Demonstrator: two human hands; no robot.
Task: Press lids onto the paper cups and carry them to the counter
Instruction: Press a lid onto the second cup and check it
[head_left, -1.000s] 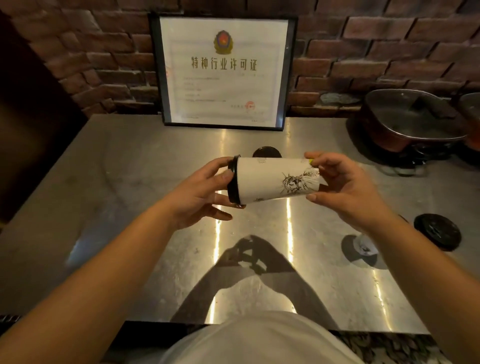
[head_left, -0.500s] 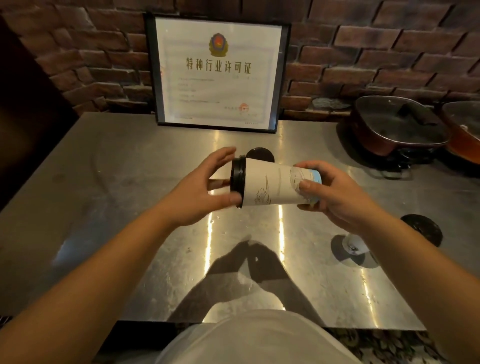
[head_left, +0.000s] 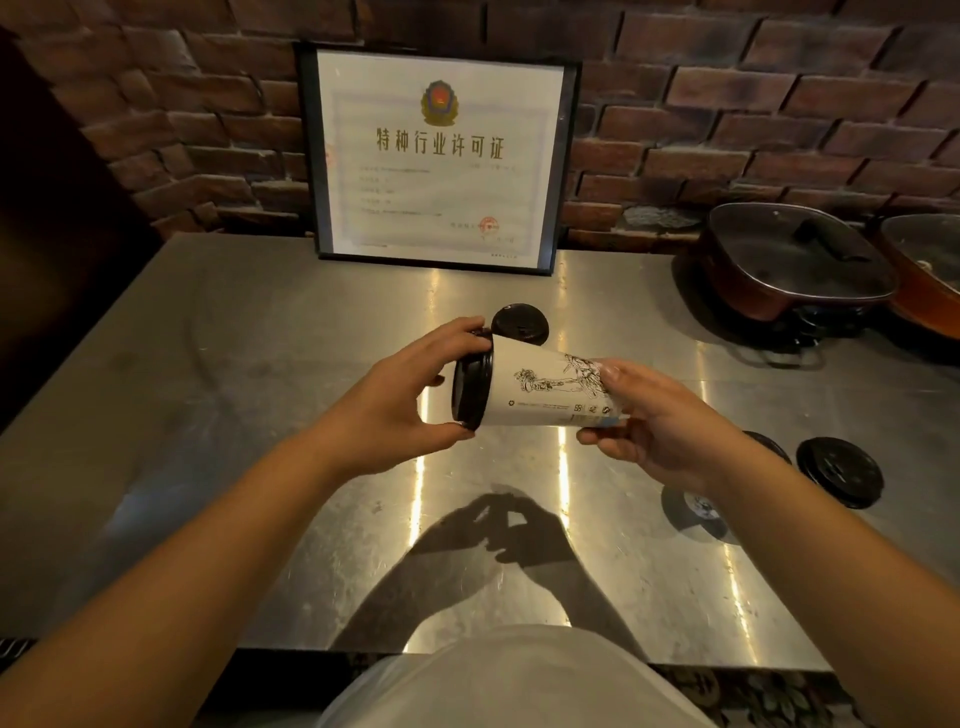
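Head view: cup (head_left: 540, 392) sideways btwn hands, L hand (head_left: 400, 405) on lid (head_left: 470, 387), R hand (head_left: 660, 426) at base.

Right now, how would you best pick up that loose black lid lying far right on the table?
Come from above and pinch the black lid by opposite points of its raised rim. It lies flat on the steel table, leaving no underside to grab.
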